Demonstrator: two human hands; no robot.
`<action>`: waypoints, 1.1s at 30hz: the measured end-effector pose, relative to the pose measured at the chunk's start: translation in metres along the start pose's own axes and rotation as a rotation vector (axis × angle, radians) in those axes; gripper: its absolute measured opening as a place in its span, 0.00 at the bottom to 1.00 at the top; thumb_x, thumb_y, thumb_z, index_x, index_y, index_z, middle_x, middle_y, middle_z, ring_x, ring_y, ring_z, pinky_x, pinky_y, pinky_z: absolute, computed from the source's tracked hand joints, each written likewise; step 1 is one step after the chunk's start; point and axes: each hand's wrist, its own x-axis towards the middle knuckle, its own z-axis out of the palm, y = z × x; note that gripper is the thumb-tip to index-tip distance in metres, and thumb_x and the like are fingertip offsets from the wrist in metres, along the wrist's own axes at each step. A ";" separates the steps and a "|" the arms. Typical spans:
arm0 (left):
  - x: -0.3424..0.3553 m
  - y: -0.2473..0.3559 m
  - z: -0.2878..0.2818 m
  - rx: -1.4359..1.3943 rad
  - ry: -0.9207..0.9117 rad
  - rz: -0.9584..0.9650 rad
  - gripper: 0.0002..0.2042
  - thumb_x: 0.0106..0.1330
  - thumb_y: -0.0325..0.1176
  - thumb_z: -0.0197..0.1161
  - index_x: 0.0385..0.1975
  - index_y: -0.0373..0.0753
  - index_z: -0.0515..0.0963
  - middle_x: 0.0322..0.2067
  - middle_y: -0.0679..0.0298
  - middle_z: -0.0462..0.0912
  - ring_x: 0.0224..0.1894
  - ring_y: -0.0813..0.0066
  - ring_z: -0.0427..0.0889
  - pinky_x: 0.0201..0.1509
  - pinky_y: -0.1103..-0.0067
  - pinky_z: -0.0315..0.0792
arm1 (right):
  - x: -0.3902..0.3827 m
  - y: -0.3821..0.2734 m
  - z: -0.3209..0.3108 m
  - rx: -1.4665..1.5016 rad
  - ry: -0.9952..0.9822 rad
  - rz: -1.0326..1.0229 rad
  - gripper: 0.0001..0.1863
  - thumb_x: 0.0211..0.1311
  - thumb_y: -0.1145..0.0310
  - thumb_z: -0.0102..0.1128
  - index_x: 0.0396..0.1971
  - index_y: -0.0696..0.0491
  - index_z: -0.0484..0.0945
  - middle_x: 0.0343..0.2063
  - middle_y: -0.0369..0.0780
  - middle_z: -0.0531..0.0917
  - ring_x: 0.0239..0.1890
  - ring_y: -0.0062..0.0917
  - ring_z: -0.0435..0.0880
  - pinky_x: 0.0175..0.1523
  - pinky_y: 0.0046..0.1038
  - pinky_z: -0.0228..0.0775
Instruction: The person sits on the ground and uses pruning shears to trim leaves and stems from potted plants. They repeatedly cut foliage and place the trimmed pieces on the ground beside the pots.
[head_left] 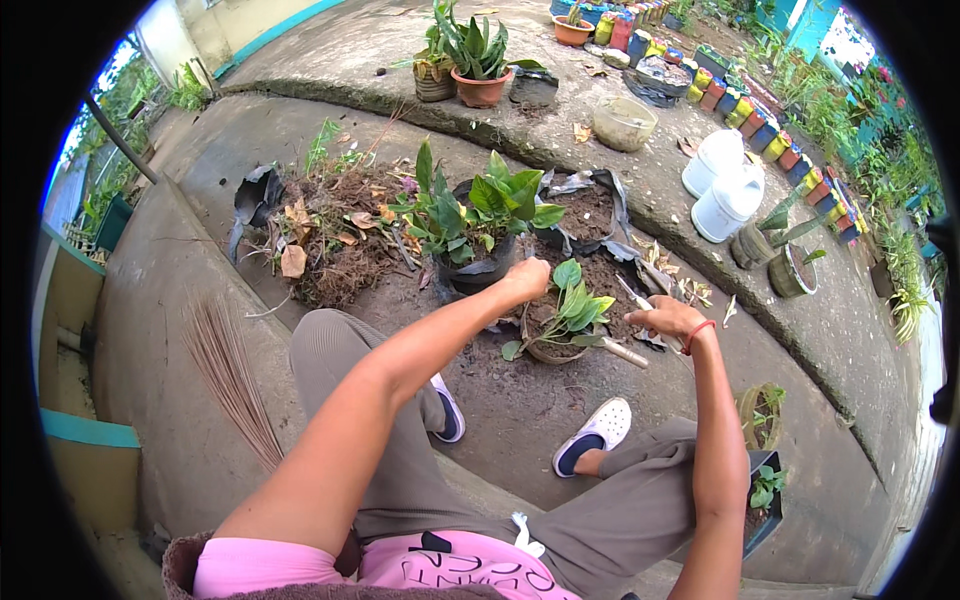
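Note:
My left hand (530,277) is closed in a fist beside a black pot (478,274) of broad-leaved plants; whatever its fingers hold is hidden. To the right, my right hand (668,318) grips a narrow hand tool with a pale, pointed blade (634,296), held over loose dark soil (602,280). Between the hands, a leafy green plant (578,305) leans in a round brownish pot (553,352). A pale stick or tool handle (625,352) lies against that pot's right side. Torn black plastic (622,250) surrounds the soil behind.
A heap of roots and dry leaves (335,245) lies left of the pots, near a stick broom (232,375). Two white jugs (728,203) and a cloudy tub (625,123) stand on the raised concrete ledge (600,170). More potted plants (765,490) sit by my right leg.

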 end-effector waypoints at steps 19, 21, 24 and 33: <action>-0.062 -0.137 -0.094 0.782 0.296 0.297 0.07 0.51 0.33 0.50 0.23 0.42 0.76 0.30 0.61 0.72 0.43 0.66 0.67 0.50 0.69 0.58 | 0.074 -0.133 0.064 0.472 -0.083 -0.312 0.28 0.40 0.47 0.58 0.29 0.60 0.77 0.26 0.41 0.79 0.32 0.29 0.75 0.41 0.26 0.65; -0.073 -0.136 -0.091 0.781 0.197 0.263 0.07 0.51 0.33 0.50 0.20 0.41 0.75 0.30 0.61 0.72 0.43 0.67 0.68 0.49 0.70 0.60 | 0.095 -0.151 0.068 0.438 -0.006 -0.330 0.29 0.38 0.48 0.59 0.30 0.60 0.77 0.28 0.43 0.79 0.34 0.32 0.77 0.41 0.27 0.66; -0.088 -0.142 -0.083 0.590 0.203 0.217 0.07 0.51 0.31 0.49 0.24 0.39 0.75 0.29 0.59 0.71 0.41 0.65 0.69 0.45 0.70 0.64 | 0.122 -0.176 0.074 0.250 0.117 -0.314 0.29 0.35 0.49 0.60 0.31 0.61 0.77 0.33 0.47 0.79 0.38 0.36 0.77 0.43 0.29 0.67; -0.075 -0.171 -0.097 0.078 0.048 -0.052 0.12 0.52 0.32 0.51 0.34 0.36 0.75 0.31 0.49 0.76 0.35 0.53 0.76 0.39 0.67 0.69 | 0.140 -0.229 0.092 -0.032 0.060 -0.180 0.29 0.39 0.54 0.59 0.42 0.56 0.73 0.45 0.47 0.73 0.50 0.38 0.70 0.53 0.42 0.59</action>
